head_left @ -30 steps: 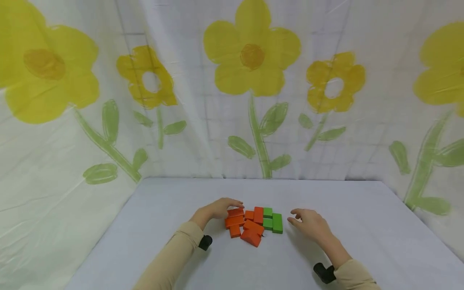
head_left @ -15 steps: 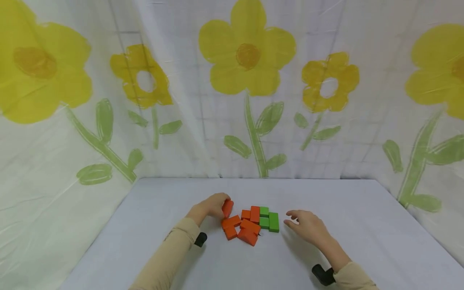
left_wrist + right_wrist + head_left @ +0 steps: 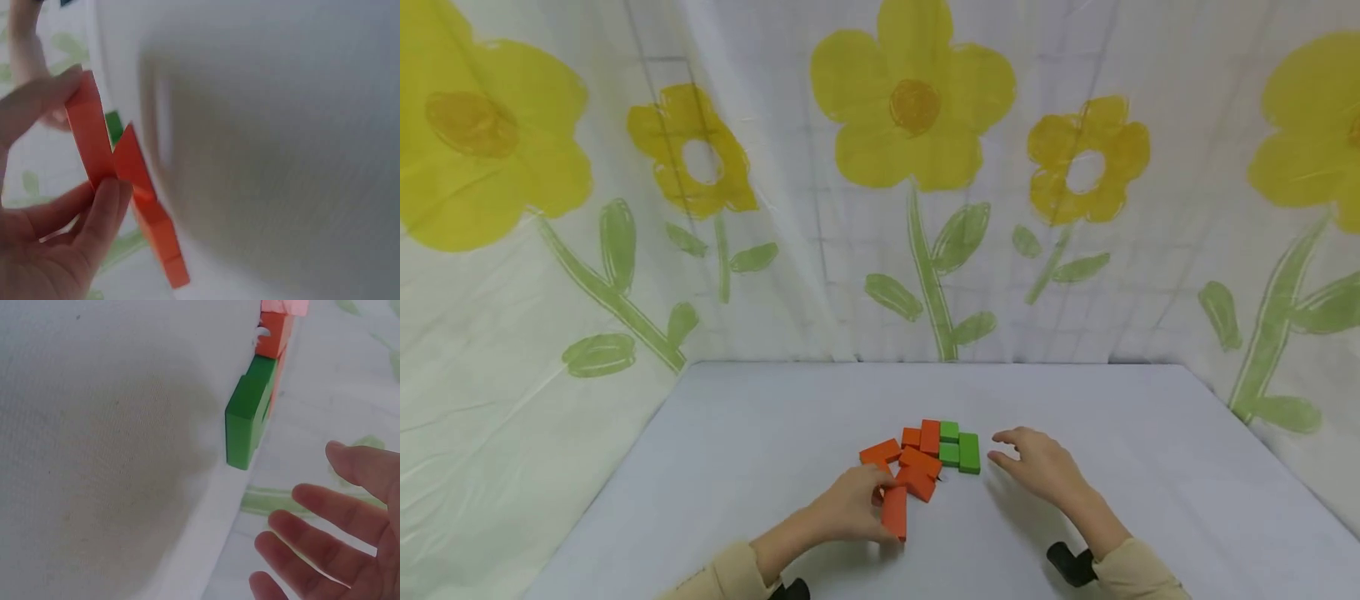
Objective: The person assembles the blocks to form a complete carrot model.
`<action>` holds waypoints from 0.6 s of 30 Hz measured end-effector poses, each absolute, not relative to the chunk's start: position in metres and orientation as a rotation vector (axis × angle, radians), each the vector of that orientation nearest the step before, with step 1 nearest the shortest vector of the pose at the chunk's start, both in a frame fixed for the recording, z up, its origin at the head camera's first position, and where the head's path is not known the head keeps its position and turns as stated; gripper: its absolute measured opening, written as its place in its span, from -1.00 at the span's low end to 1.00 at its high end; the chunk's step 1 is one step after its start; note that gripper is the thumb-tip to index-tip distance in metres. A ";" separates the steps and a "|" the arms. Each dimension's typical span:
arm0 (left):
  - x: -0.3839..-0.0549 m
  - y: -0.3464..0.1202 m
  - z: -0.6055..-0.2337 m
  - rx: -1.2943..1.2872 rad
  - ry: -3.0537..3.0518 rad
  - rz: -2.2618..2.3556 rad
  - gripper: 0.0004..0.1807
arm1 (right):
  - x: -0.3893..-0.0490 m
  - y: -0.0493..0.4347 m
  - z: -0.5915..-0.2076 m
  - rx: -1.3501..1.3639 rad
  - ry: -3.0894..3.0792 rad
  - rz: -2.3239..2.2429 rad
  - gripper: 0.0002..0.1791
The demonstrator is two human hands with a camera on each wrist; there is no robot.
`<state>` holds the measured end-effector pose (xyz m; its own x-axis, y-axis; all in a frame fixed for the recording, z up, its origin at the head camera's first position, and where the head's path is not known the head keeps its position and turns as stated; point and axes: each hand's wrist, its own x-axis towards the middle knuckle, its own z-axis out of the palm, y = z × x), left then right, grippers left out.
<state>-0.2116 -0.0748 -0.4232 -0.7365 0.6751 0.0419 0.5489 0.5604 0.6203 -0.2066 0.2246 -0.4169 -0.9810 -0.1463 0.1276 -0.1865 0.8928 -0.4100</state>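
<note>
My left hand [image 3: 852, 508] pinches an orange-red rectangular block [image 3: 894, 512] between thumb and fingers, at the near side of a flat cluster. The left wrist view shows the block [image 3: 90, 131] gripped at both ends. Orange blocks lie just beyond, among them a triangular-looking one [image 3: 917, 482], a slanted one [image 3: 880, 452] and an upright-lying one [image 3: 930, 437]. The fingers partly cover another orange block. Green blocks, the longest [image 3: 969, 453] outermost, adjoin on the right. My right hand [image 3: 1041, 467] hovers right of them, fingers loosely spread and holding nothing.
A white table [image 3: 760, 425] bears the blocks. Behind it hangs a pale curtain [image 3: 820, 317] painted with yellow flowers. A black wrist camera [image 3: 1070, 564] sits below the right wrist. A tiny dark mark lies beside the triangular-looking block.
My left hand took the orange-red block from the cluster's far left, lifted it away and brought it to the near side, turned lengthwise. My right hand stays nearly still.
</note>
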 end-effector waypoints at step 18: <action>-0.205 -0.076 -0.439 0.721 2.460 1.218 -0.60 | -0.205 0.220 -0.415 0.292 -2.976 0.675 -0.68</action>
<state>-0.2046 -0.0758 -0.4386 -0.8284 0.5583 -0.0458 0.3020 0.5139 0.8029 -0.2053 0.2203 -0.4150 -0.9790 -0.1679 0.1157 -0.2014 0.8849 -0.4200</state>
